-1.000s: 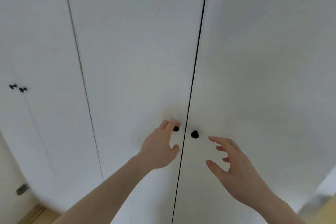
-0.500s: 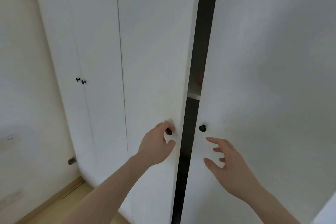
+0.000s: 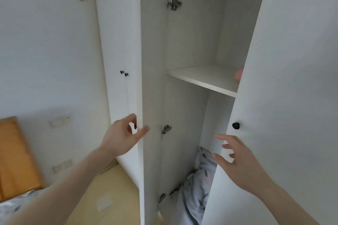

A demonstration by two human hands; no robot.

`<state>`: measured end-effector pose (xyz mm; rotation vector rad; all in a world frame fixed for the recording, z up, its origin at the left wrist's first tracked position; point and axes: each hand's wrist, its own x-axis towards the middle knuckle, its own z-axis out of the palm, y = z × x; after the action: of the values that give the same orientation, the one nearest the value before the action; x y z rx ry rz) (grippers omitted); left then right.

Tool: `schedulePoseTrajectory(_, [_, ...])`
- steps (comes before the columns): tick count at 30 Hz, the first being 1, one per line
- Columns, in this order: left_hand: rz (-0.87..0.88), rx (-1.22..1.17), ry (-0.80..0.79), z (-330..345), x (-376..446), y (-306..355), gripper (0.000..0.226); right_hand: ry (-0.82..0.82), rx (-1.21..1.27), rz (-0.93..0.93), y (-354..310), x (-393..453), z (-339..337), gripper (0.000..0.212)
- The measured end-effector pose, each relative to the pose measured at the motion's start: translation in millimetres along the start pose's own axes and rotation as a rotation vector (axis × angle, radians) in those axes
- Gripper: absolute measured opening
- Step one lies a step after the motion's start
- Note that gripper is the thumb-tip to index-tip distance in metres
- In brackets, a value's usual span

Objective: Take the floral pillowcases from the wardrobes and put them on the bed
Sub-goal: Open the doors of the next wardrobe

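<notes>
Pillowcase (image 3: 196, 186): crumpled floral cloth heaped on the wardrobe floor, partly behind the right door (image 3: 292, 97); judged light, soft, limp; best pinched at a bunched fold near the top.
Shelf (image 3: 206, 78): bare where visible; a pink item at its right end, unidentifiable.
Left hand (image 3: 121, 137): fingers loosely apart at the left door (image 3: 150, 97) edge; holding nothing.
Right hand (image 3: 237, 160): fingers spread, empty, beside the right door below its knob (image 3: 235, 125).
Bed (image 3: 11, 206): lower left, well apart.

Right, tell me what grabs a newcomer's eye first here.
The left door, swung edge-on at centre, with the left hand at its knob. Behind it, a bare shelf, and floral fabric bunched at the wardrobe's bottom. The right hand hovers open below the knob of the right door.
</notes>
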<state>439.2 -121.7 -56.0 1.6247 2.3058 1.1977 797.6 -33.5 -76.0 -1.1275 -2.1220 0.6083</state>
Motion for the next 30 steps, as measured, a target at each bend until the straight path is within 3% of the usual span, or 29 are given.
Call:
schedulePoseTrajectory(5, [0.003, 0.080, 0.065, -22.2, 2.1, -36.7, 0.030, -0.082, -0.014, 0.002, -3.8, 5.7, 11.2, 0.045])
schedulePoseTrajectory(10, [-0.120, 0.115, 0.180, -35.1, 12.7, -69.5, 0.041, -0.150, -0.033, 0.022, -5.5, 11.6, 28.5, 0.043])
schedulePoseTrajectory(13, [-0.184, 0.126, 0.176, -46.9, 26.5, -93.2, 0.035, -0.193, -0.069, 0.018, -6.7, 20.3, 44.9, 0.043])
schedulePoseTrajectory(16, [-0.245, 0.210, 0.073, -50.6, 35.2, -119.5, 0.021, -0.246, -0.119, 0.032, -3.3, 31.7, 63.0, 0.045])
schedulePoseTrajectory(21, [-0.279, 0.326, -0.104, -47.8, 26.1, -127.4, 0.073, -0.342, -0.229, 0.083, 9.3, 54.7, 96.0, 0.044])
schedulePoseTrajectory(25, [-0.060, 0.392, -0.192, -31.6, 20.5, -101.4, 0.064, -0.341, -0.381, 0.136, 21.2, 78.3, 115.5, 0.047])
schedulePoseTrajectory(30, [0.324, 0.389, -0.338, -9.4, 47.3, -75.4, 0.052, -0.368, -0.873, 0.145, 31.1, 109.8, 128.2, 0.056])
